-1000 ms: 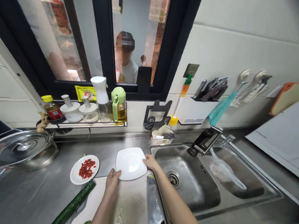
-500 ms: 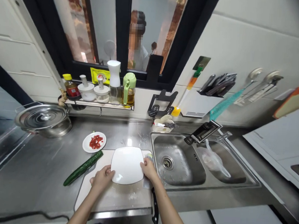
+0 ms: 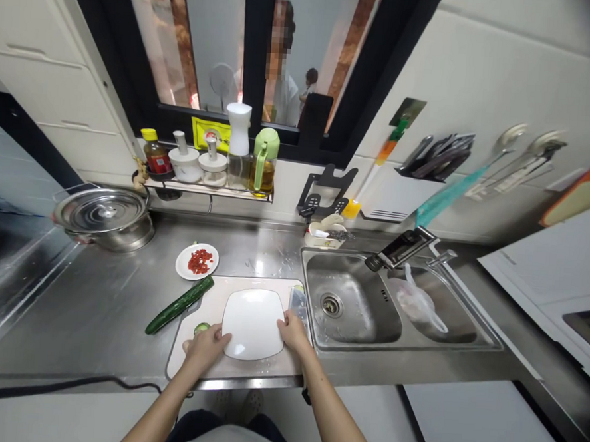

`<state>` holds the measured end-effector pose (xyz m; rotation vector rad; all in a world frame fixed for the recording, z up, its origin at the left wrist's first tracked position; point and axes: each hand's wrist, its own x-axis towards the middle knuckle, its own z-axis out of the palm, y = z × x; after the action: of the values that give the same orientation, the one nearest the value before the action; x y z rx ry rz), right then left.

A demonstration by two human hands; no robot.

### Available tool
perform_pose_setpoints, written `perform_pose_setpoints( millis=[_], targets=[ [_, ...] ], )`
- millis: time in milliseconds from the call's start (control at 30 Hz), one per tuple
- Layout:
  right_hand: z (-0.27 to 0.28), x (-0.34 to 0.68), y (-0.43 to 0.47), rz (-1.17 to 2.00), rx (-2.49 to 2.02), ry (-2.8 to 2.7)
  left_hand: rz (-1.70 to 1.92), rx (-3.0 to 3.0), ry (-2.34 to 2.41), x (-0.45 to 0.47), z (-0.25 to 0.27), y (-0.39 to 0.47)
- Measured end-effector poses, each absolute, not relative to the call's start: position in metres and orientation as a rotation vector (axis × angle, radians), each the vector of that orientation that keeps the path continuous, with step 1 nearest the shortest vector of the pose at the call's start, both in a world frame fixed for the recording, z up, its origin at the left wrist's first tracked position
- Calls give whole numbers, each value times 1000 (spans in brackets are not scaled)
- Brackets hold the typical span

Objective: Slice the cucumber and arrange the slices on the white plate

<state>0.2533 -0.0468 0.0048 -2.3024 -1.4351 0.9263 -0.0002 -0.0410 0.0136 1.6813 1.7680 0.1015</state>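
A white squarish plate (image 3: pixel 253 325) is held level over the cutting board (image 3: pixel 204 305). My left hand (image 3: pixel 208 348) grips its left edge, thumb on top. On the opposite edge my right hand (image 3: pixel 294 330) pinches the rim. Beside my left hand a green cucumber piece (image 3: pixel 201 328) shows on the board, partly hidden. A long cucumber (image 3: pixel 180 305) lies with its upper end over the board's left edge. Behind it stands a small white plate (image 3: pixel 181 266) of chopped red pieces. Below my right forearm only a bit of the black knife handle (image 3: pixel 307 396) shows.
To the right is a double steel sink (image 3: pixel 350 344) with a faucet (image 3: pixel 403 249) and a plastic bag (image 3: pixel 420 305). A lidded steel pot (image 3: pixel 129 234) stands at the left. Behind, a shelf (image 3: pixel 207 190) carries condiment bottles and jars. A knife holder (image 3: pixel 401 197) hangs on the wall.
The camera view has shifted, bringing my legs and feet into sight below. Both hands keep their hold on the plate. The cucumber piece by my left hand now shows; the knife is mostly hidden.
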Motion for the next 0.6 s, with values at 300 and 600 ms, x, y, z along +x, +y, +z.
perform_pose_setpoints(
  millis=[300, 600],
  targets=[
    [8, 246, -47, 838, -2467, -1574, 69, 1704, 1745, 1, 19, -43],
    [20, 234, -48, 705, -2568, -1665, 285, 1807, 1732, -2, 12, -50]
  ],
)
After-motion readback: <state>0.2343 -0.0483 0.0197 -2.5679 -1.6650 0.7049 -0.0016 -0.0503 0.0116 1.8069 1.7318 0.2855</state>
